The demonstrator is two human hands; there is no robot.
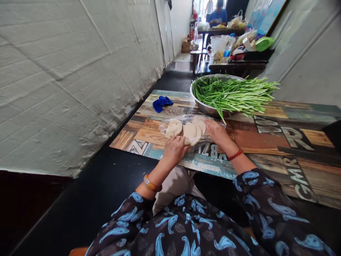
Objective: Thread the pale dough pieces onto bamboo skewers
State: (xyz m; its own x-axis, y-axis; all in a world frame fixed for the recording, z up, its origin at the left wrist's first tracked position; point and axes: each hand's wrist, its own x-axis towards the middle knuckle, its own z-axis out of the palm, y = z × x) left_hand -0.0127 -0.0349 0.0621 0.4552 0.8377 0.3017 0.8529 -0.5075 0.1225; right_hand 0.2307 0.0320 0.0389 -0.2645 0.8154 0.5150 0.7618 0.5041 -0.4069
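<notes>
A clear plastic bag point(188, 118) lies on the table with pale round dumpling wrappers point(192, 131) in it. They form two groups, a fanned stack in the middle and a smaller pile at the left. At the bag's near left edge, my left hand point(175, 149) is closed on the plastic, its fingertips close to the left pile. My right hand point(216, 132) grips the bag's right end beside the fanned stack. The undersides of both hands are hidden.
Behind the bag stands a metal bowl point(204, 107) heaped with long green chives point(237, 94) that overhang its right side. A blue cloth point(162, 104) lies at the back left of the patterned table point(149, 129). Farther back, cluttered tables hold a water bottle point(227, 49); a person point(218, 17) sits behind.
</notes>
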